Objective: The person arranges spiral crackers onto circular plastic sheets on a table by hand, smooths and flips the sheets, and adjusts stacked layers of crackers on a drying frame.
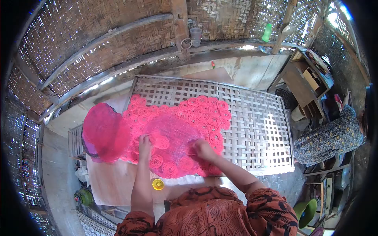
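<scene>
Pink coiled strand rounds [202, 103] cover the left and middle of a woven bamboo rack [252, 133]. Over some of them lies a loose, sheer pink-purple spread [175, 128]; I cannot tell whether it is netting or fine strands. My left hand [145, 144] has its fingers pinched together beside a bright pink clump [159, 141], which it seems to touch. To the right, my right hand [202, 149] is closed at the edge of the sheer spread, its fingertips partly hidden. Left of both hands, a large pink heap [104, 129] fills a rounded container.
A yellow fluted piece [158, 184] sits on the wooden board [112, 183] near my body. A person in a patterned garment [330, 135] is at the right, beside a wooden cabinet [301, 84]. A green bottle [267, 32] stands on the wall ledge.
</scene>
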Demonstrator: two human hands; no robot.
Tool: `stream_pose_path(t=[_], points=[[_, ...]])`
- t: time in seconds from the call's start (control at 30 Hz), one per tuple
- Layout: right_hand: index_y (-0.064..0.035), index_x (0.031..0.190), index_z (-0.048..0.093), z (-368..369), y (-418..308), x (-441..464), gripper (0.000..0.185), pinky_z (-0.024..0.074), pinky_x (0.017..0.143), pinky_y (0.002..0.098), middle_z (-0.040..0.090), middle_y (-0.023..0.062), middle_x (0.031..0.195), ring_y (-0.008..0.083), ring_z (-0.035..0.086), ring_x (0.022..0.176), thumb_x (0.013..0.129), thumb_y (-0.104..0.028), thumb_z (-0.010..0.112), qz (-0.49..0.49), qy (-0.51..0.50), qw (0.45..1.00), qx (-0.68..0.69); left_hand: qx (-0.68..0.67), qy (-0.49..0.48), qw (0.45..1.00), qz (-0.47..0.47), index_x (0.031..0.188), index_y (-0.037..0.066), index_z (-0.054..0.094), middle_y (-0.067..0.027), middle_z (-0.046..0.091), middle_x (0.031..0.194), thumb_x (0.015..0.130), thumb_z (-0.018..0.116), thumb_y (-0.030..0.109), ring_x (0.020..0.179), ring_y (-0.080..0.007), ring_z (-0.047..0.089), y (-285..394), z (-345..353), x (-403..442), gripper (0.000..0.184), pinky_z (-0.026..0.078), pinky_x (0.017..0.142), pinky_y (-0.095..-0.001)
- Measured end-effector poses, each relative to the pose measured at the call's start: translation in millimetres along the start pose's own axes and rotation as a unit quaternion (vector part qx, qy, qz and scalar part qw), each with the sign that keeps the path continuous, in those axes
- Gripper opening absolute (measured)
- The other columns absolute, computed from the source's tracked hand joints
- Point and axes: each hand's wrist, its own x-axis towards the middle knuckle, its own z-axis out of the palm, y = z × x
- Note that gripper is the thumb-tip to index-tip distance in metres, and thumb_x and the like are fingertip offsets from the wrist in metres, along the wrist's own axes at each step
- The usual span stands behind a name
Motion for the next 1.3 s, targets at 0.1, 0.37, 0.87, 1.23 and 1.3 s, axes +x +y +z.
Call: stream_pose_path(t=[0.1,0.37,0.87,1.23,1.3], points=[[-0.0026,0.093,0.058,-9.7,21.5,3.3,0.011,0.0455,0.081,0.0326,0.06,0.0129,0.09,0.0236,0.061,0.089,0.089,-0.011,0.052,0.144,0.091,0.933,0.318,-0.074,0.014,0.997,0.012,0.107,0.013,0.051,0.0052,0.043,0.073,0.094,0.045,0.015,0.056,-0.0028,0.038,27.3,7.4,-19.5,0.014,0.03,0.047,-0.0188],[-0.0045,0.094,0.057,0.1,-2.8,-16.9,0.023,0.0448,0.077,0.0406,0.058,0.0121,0.084,0.0326,0.057,0.083,0.077,-0.018,0.065,-0.209,0.024,0.963,-0.169,-0.045,-0.05,0.993,-0.095,0.105,0.014,0.052,0.0066,0.043,0.072,0.093,0.049,0.017,0.053,-0.0023,0.036,-5.4,46.9,-47.7,0.013,0.03,0.044,-0.0185],[-0.002,0.121,0.036,-114.1,15.6,-130.5,0.041,0.0518,0.073,0.0322,0.065,0.0151,0.091,0.0193,0.064,0.077,0.085,0.004,0.055,0.287,-0.033,0.897,0.334,-0.052,-0.1,0.984,-0.138,0.104,0.014,0.055,0.0055,0.048,0.078,0.092,0.052,0.016,0.059,-0.0033,0.04,-43.4,40.0,-84.1,0.013,0.033,0.049,-0.0204],[-0.0049,0.135,0.04,-83.1,14.1,-180.0,0.052,0.0519,0.079,0.0309,0.059,0.0206,0.116,0.0263,0.065,0.096,0.087,-0.013,0.06,0.284,-0.036,0.954,0.09,0.033,-0.261,0.944,-0.199,0.104,0.014,0.054,0.0051,0.048,0.079,0.093,0.052,0.017,0.054,-0.0034,0.039,-53.1,137.7,-127.3,0.012,0.031,0.046,-0.0195],[-0.0003,0.133,0.041,-92.7,-7.3,-163.0,0.053,0.0517,0.079,0.0319,0.059,0.0196,0.118,0.0258,0.064,0.099,0.087,-0.017,0.062,0.291,0.034,0.948,0.121,-0.055,-0.29,0.924,-0.242,0.105,0.013,0.052,0.0027,0.053,0.087,0.092,0.053,0.018,0.061,-0.0055,0.046,-46.9,165.0,-144.9,0.014,0.039,0.053,-0.0207]])
